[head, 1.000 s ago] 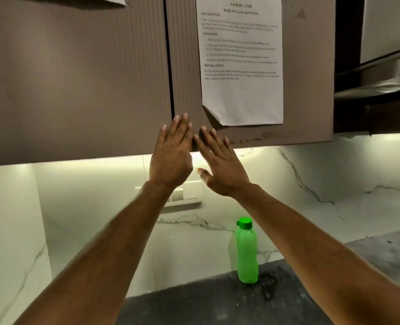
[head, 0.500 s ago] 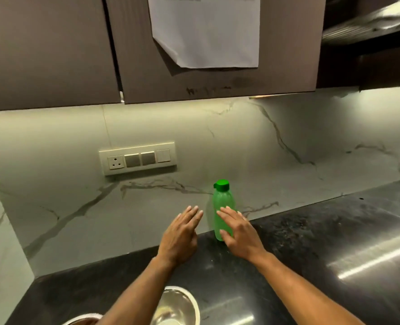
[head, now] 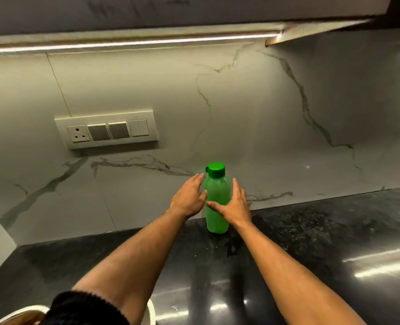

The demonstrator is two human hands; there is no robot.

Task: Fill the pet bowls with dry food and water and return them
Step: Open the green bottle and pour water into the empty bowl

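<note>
bottle [head: 216, 202] stood capped and upright on the table [head: 311, 242] against the wall | left hand [head: 187, 198] and right hand [head: 235, 204] flanked it, both spread flat, gripping nothing, likely closing in to lift it for water | bowl rim [head: 151, 311] at the table's near edge

Kitchen colours
Bottle [head: 216, 202] translucent green, darker green cap; worktop [head: 335, 242] black, speckled; backsplash [head: 252, 113] white marble, grey veins.
</note>
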